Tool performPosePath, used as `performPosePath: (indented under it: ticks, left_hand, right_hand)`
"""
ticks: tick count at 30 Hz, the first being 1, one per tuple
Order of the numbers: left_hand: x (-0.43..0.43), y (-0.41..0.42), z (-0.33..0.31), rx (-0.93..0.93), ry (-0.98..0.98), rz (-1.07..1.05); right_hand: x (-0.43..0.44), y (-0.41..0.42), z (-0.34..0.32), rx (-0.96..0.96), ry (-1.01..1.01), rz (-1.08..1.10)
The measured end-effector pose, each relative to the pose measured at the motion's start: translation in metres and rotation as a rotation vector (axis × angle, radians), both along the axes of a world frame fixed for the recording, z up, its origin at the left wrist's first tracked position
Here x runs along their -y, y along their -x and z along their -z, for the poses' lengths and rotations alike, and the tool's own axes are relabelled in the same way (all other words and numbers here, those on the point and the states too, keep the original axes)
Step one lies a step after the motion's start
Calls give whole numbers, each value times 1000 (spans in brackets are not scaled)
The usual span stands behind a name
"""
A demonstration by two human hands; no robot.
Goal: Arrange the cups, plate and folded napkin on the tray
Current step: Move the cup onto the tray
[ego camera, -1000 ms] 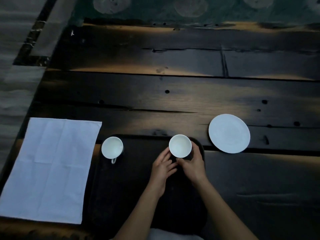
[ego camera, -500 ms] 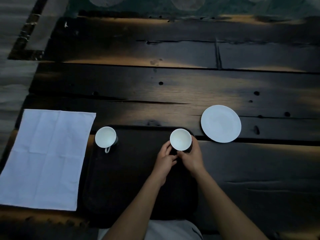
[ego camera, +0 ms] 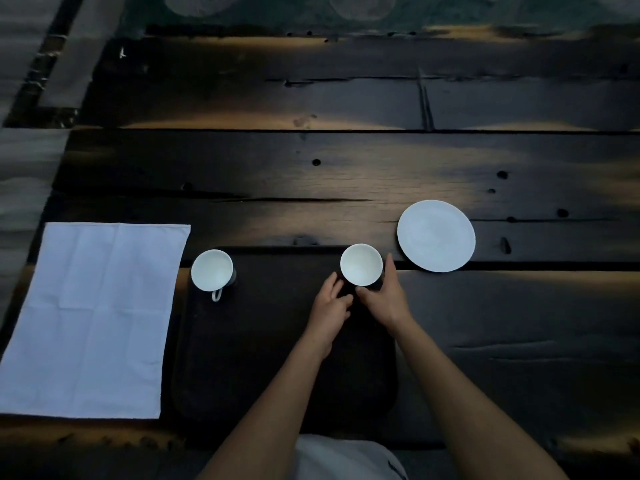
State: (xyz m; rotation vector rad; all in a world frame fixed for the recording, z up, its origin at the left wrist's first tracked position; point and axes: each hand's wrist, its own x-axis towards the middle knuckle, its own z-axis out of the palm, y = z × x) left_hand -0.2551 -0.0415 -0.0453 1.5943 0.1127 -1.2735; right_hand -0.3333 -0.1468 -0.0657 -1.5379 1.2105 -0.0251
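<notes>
Right hand (ego camera: pixel 384 299) grips a cup (ego camera: pixel 361 264) on the tray (ego camera: pixel 259 341), left hand (ego camera: pixel 330 306) alongside.

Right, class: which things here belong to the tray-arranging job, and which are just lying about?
Belong to the job: dark rectangular tray; white ceramic cup with handle; second white ceramic cup; round white plate; white rectangular cloth napkin.
Just lying about: dark wooden plank table; green patterned surface beyond it.
</notes>
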Motion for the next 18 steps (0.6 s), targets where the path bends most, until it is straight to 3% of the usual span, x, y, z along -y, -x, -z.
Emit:
performPosePath:
  ticks: [7, 18]
  left_hand:
    - [-27, 1, -9, 194, -5, 107]
    - [2, 47, -32, 224, 78, 237]
  right_hand:
    - [-18, 30, -19, 16, 43, 127]
    - [9, 107, -40, -97, 153, 214]
